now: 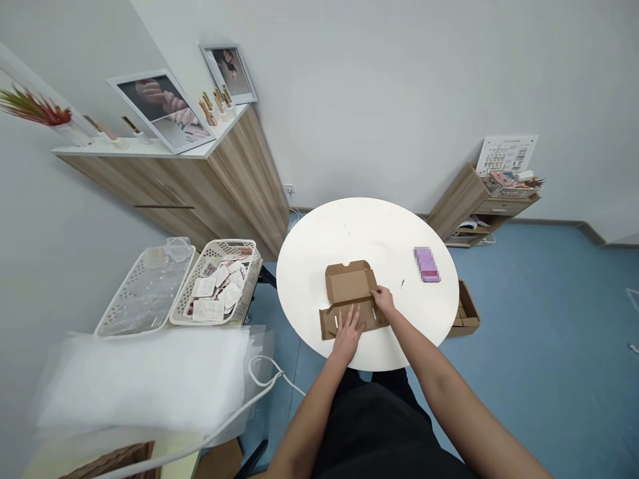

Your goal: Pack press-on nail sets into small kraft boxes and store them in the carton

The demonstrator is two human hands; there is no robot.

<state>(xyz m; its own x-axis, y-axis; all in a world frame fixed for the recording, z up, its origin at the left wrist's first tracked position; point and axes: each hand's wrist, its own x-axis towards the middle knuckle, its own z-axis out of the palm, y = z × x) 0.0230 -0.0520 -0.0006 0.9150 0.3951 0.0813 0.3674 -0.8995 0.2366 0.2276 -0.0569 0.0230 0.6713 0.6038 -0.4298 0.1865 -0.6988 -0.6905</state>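
The left hand [347, 336] hides part of the cardboard blank [349, 285]

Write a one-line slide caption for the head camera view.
Left hand and right hand rest on an unfolded cardboard box on a round white table.

Round white table [367, 229] with an unfolded cardboard box [349, 293] and a blurred purple packet [426, 264] on top
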